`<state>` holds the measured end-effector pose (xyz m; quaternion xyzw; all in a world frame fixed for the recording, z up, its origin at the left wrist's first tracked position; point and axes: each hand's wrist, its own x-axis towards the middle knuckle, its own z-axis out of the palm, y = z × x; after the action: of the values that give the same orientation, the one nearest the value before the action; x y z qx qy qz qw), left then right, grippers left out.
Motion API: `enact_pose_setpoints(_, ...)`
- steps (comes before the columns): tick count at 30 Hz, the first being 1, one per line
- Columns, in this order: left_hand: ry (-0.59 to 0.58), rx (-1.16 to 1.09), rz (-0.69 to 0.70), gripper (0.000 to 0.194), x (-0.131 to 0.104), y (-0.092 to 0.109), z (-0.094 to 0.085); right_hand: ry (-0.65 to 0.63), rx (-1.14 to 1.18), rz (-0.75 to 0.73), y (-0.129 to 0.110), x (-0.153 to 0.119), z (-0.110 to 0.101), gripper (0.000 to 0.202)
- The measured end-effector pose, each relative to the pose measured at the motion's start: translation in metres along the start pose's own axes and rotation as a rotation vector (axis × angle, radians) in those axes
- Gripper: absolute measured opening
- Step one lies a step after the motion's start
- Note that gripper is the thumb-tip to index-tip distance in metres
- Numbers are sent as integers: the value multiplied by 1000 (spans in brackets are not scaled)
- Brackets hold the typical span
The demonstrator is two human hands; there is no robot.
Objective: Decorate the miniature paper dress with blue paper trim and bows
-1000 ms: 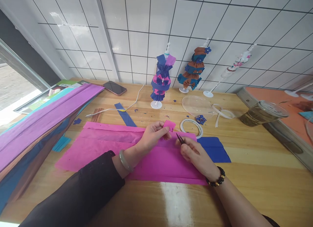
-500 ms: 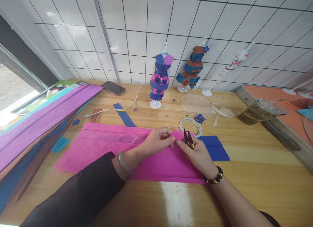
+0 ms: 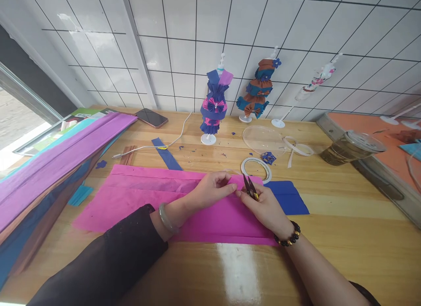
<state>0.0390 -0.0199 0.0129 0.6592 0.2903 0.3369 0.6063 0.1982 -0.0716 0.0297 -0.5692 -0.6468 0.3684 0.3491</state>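
Black-bladed thread snips (image 3: 251, 188) with a bit of yellow on them are held in my right hand (image 3: 265, 207), blades pointing up and slightly apart. My left hand (image 3: 213, 189) is closed in a pinch at a small bit of pink crepe paper, its fingertips almost touching those of the right. What lies between the fingertips is partly hidden. Under both hands a large sheet of pink crepe paper (image 3: 138, 205) is spread on the wooden table. A blue paper piece (image 3: 286, 198) shows from beneath its right end, and a roll of white tape (image 3: 256, 170) lies just behind.
Behind stand a doll form in a blue-pink paper dress (image 3: 214, 106), another in brown and teal (image 3: 258, 93) and a white one (image 3: 317, 83). A phone (image 3: 151, 118), white cable (image 3: 179, 137), folded purple paper (image 3: 66, 159), clear disc (image 3: 263, 139) and lidded cup (image 3: 350, 149) surround the work.
The snips in my right hand have tilted a little to the left. The pink paper raised between my fingertips shows less now. My left hand stays nearly still.
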Motion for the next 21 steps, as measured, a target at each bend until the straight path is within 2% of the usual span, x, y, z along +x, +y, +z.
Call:
enact_pose_setpoints(10,25,-55,-101,26,2,-4,-2,-53,10,-15,1,1,3,18)
enact_pose_setpoints(21,20,-63,-97,27,3,-4,-1,-52,90,71,2,0,3,26)
